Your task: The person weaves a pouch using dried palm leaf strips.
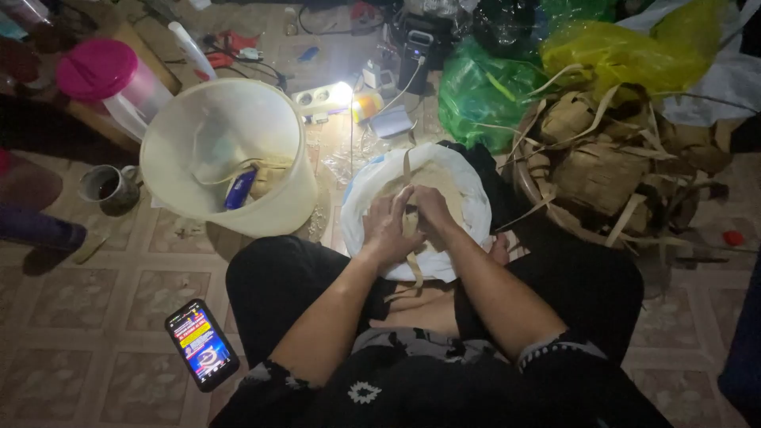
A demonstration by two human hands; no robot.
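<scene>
Pale leaf strips (412,238) run between both hands, the left hand (386,230) and right hand (434,210) pinched together on them over a white sack (468,210) of rice that sits on the floor between the knees. A cream bucket (230,158) stands just left, woven pouches (602,170) heap at right, and a phone (201,344) lies by the left thigh.

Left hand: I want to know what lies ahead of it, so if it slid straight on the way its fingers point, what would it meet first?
The left hand points up and right over the white sack; it would probably meet the pale leaf strip held against the right hand first, though depth is unclear.
</scene>
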